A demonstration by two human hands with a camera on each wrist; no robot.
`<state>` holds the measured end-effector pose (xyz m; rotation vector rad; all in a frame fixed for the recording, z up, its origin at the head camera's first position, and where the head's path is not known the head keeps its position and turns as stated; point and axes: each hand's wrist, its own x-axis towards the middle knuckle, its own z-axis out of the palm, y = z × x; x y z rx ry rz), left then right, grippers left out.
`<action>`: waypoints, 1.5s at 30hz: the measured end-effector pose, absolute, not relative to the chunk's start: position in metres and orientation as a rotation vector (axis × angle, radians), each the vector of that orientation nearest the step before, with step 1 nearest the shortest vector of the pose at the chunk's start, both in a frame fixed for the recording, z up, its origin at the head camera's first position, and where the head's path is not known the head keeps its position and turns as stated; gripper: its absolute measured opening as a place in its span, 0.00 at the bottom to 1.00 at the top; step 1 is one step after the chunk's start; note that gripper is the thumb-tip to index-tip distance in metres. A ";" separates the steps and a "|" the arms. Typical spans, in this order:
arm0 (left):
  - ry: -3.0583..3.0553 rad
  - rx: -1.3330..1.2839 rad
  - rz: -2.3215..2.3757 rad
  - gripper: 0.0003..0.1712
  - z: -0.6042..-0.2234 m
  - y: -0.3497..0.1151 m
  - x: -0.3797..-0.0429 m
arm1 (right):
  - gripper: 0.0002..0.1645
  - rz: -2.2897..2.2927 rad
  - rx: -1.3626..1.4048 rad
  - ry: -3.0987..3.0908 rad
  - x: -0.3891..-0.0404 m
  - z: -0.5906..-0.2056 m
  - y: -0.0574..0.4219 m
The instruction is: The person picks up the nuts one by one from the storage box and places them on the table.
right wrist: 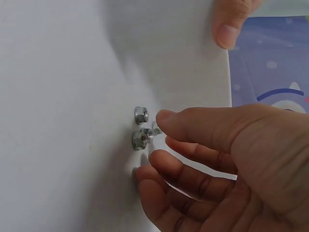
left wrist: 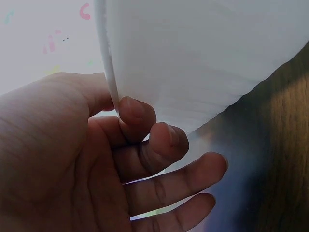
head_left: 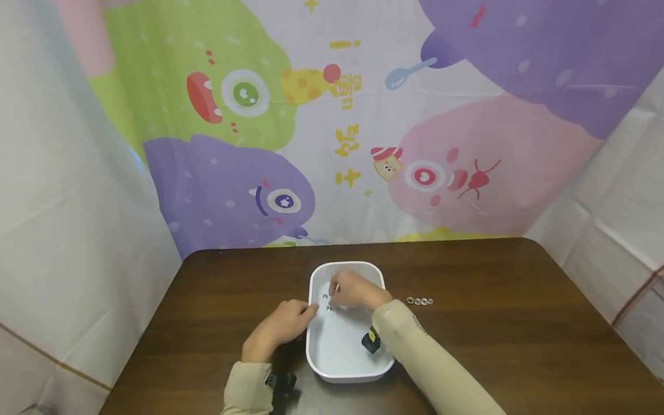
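Observation:
A white rectangular tray (head_left: 347, 357) stands on the table with small silver flange nuts (head_left: 329, 308) on its floor. My left hand (head_left: 290, 320) grips the tray's left rim, thumb over the edge and fingertips against the outer wall (left wrist: 193, 53) in the left wrist view. Inside the tray, my right hand (head_left: 353, 290) reaches down over the nuts with its fingers bent. In the right wrist view, its thumb and forefinger stand apart just beside a small cluster of nuts (right wrist: 139, 141). Another nut (right wrist: 141, 115) lies close by, and one lower down is partly hidden behind the fingers.
A row of several metal nuts (head_left: 419, 301) lies on the dark wooden table (head_left: 482, 328) to the right of the tray. Behind the table hangs a cloth (head_left: 358, 219) printed with cartoon monsters. Pale cloth hangs on both sides.

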<state>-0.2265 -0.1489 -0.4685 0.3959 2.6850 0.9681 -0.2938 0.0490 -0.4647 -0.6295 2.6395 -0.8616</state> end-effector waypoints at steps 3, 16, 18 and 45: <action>2.690 0.410 0.969 0.24 -0.468 -0.149 -0.227 | 0.09 -0.839 -0.604 2.629 -0.293 -0.466 0.049; 2.703 0.426 0.960 0.24 -0.467 -0.148 -0.229 | 0.13 -0.652 -0.571 2.702 -0.290 -0.465 0.049; 2.700 0.415 0.959 0.24 -0.466 -0.148 -0.228 | 0.13 -0.648 -0.560 2.697 -0.289 -0.464 0.048; 2.682 0.382 0.960 0.25 -0.467 -0.150 -0.226 | 0.13 -0.661 -0.621 2.723 -0.287 -0.446 0.055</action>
